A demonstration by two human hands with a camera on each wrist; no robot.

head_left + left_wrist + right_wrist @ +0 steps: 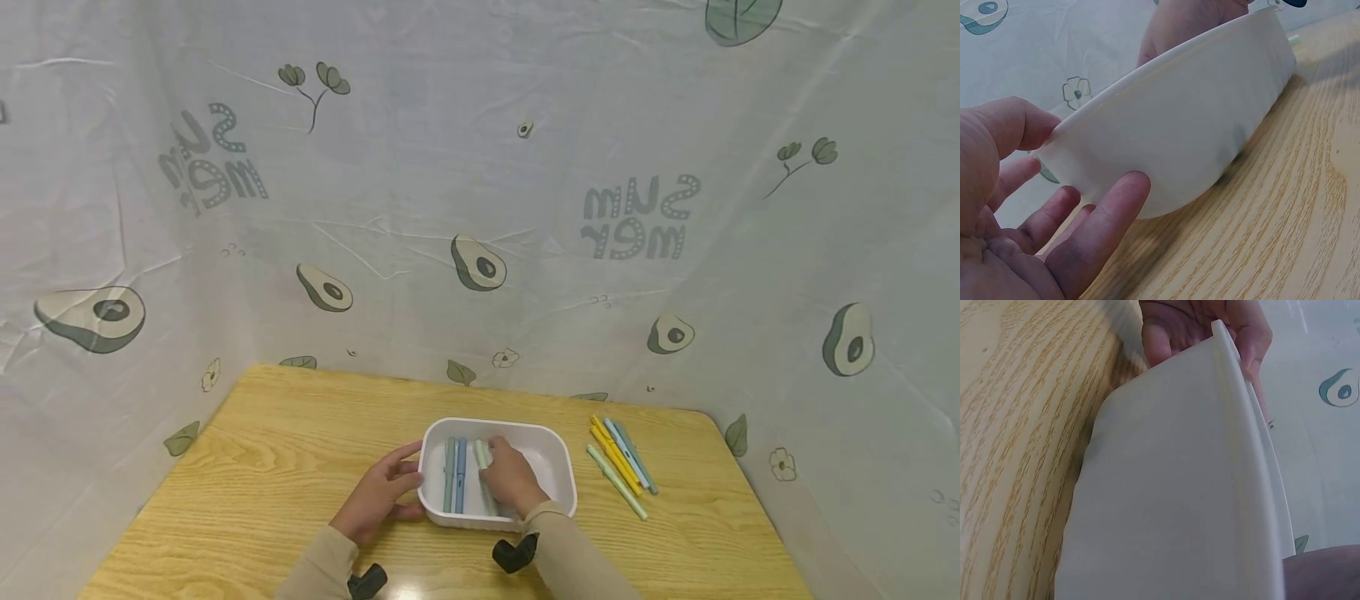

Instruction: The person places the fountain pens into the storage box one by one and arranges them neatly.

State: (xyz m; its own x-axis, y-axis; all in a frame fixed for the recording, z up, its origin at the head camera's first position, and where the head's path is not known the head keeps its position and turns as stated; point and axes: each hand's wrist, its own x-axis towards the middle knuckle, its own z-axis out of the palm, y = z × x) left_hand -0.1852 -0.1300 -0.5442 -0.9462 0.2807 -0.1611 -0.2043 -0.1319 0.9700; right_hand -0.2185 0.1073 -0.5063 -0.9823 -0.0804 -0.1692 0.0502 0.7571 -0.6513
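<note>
A white plastic bin [555, 454] stands on the table, with a grey-green pen [449, 475] and a blue pen [461, 477] side by side in its left part. My left hand [378, 496] is at the bin's left end; in the left wrist view its thumb and spread fingers touch the rim and outer wall. Inside the bin, my right hand [513, 479] holds a light green pen [482, 458], which lies lengthwise right of the blue one. The right fingertips are partly hidden, and in the right wrist view the bin wall blocks them.
Right of the bin on the wooden table [300, 433] lie yellow pens [618, 458], a light blue pen [626, 454], a teal pen [637, 460] and another light green pen [617, 483]. A printed white curtain [420, 333] surrounds the table's back and sides.
</note>
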